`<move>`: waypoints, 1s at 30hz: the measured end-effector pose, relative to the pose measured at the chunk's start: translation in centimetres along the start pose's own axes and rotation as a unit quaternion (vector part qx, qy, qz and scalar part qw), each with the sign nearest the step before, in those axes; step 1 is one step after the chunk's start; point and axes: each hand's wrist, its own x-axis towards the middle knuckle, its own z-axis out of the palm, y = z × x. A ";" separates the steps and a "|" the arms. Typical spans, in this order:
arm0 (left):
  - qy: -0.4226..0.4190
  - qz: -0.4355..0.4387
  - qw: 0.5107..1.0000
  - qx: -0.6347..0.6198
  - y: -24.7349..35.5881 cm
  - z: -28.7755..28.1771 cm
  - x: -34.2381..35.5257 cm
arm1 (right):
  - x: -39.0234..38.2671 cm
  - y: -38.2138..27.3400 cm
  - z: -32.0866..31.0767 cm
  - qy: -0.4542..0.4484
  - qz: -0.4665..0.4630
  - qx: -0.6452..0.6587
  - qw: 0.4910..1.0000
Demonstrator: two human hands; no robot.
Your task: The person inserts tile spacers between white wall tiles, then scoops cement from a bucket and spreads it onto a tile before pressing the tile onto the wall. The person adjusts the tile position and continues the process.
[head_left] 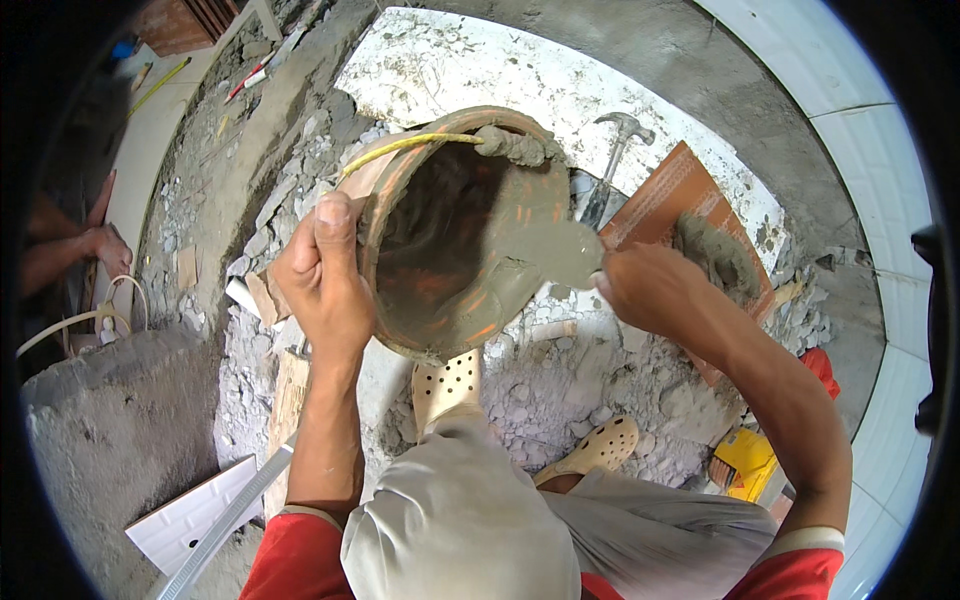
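Note:
My left hand (pixel 325 275) grips the near-left rim of a mortar-caked orange bucket (pixel 478 325), which is tipped so that its mouth faces me. Wet grey mortar coats the inner wall, and a yellow handle (pixel 400 145) with a lump of mortar on it crosses the top rim. My right hand (pixel 645 285) is closed around a trowel (pixel 555 250); its handle is hidden in my fingers. The mortar-covered blade lies at the bucket's right inner side. Just beyond that hand, a reddish-brown tile (pixel 650 205) lies back side up, bearing a mound of mortar (pixel 718 255).
A hammer (pixel 613 165) rests against a dirty white board (pixel 460 60). Rubble (pixel 560 375) surrounds my clog-clad feet. At lower left are a white tile (pixel 190 515) and a metal straightedge (pixel 230 520). Another person's hand (pixel 108 248) shows far left. A yellow packet (pixel 745 462) lies right.

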 end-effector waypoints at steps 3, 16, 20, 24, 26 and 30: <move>0.039 0.002 0.999 -0.002 -0.1 0.5 0.4 | 1.4 0.2 1.0 -0.086 -0.044 0.102 0.990; 0.082 -0.093 0.992 0.014 -2.0 -2.5 2.8 | -6.3 1.8 0.7 -0.164 0.022 0.510 0.844; 0.088 -0.109 0.985 -0.103 -2.2 -3.7 3.6 | -14.0 6.9 -0.2 0.212 -0.049 0.256 0.942; 0.109 -0.170 0.963 -0.179 -1.6 -4.3 5.0 | -21.5 12.2 2.1 0.380 0.083 -0.012 0.921; 0.131 -0.198 0.954 -0.184 -1.0 -5.2 6.3 | -23.6 14.0 4.1 0.373 0.150 -0.043 0.915; 0.167 -0.198 0.942 -0.215 0.4 -9.1 9.5 | -25.6 15.3 7.9 0.287 0.255 -0.122 0.915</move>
